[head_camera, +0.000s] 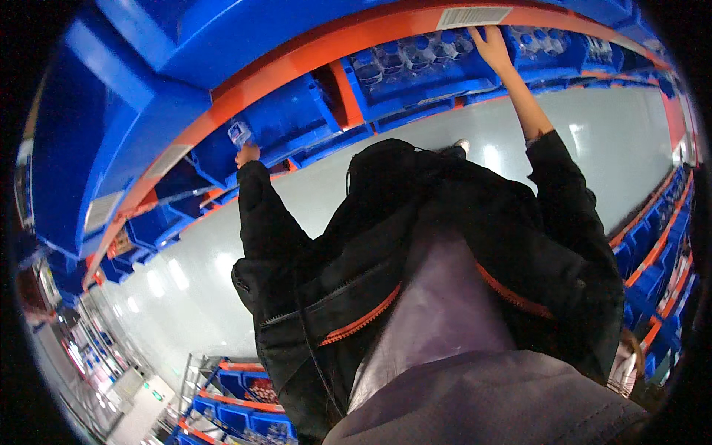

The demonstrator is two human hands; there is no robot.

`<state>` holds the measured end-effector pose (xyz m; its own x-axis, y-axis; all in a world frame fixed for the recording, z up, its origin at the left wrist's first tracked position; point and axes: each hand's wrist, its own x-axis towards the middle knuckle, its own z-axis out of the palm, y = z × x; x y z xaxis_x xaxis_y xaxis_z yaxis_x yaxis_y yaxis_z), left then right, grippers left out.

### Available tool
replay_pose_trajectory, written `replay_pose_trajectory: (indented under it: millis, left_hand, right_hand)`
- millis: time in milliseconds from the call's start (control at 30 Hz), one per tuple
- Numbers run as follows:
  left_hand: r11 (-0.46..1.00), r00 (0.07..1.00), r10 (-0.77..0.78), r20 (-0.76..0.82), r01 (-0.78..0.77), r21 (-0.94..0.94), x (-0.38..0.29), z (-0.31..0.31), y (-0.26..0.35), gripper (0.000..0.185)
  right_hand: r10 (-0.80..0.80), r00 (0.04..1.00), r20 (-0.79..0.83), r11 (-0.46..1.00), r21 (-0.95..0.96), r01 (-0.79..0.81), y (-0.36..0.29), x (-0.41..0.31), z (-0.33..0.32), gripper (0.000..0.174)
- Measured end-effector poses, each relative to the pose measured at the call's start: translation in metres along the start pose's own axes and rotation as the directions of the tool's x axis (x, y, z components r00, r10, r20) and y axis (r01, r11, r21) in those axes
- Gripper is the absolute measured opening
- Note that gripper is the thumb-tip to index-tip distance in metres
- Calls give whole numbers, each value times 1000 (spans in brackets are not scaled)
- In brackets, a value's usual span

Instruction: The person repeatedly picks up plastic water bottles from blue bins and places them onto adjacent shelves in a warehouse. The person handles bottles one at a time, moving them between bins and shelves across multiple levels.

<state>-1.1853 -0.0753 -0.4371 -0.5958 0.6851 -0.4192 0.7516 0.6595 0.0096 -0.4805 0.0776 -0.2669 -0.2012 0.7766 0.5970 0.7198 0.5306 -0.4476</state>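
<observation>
A clear plastic bottle with a label (240,134) is in my left hand (248,154), held over a blue bin (289,119) on the shelf; I cannot make out anything else inside that bin. My right hand (493,50) reaches up to the orange shelf beam (356,44), its fingertips by a white barcode label (474,17) and partly hidden there. Just left of that hand, several clear bottles with blue caps (417,53) stand in another blue bin (428,94). More capped bottles (538,41) stand in the bin to its right.
Large blue bins (111,111) fill the shelf level above the beam. Below me runs a shiny grey floor (194,300). Further racks with blue bins stand behind me at lower left (239,397) and at right (653,245). Part of another person (624,361) shows at lower right.
</observation>
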Motion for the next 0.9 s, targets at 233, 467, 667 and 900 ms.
replay_pose_trajectory:
  millis: [233,467,667,900]
  left_hand:
    - [941,946,246,213,-286,181,84,34,-19,42]
    - [913,908,303,288,-363,183,91,26,-20,39]
    - [911,907,408,107,-411,10,65,-6,-6,28]
    - [420,832,260,-490,-555,-718,-23,-40,61,28]
  right_hand:
    - [378,902,-207,917,-49,-395,-61,-80,-75,35]
    - [432,839,-330,886,-17,-463,-64,-121,-114,33]
    - [418,870,-261,884,-105,-456,-69,-110,-102,31]
    - [252,942,-221,963,-33,-266,-80,-75,-56,31]
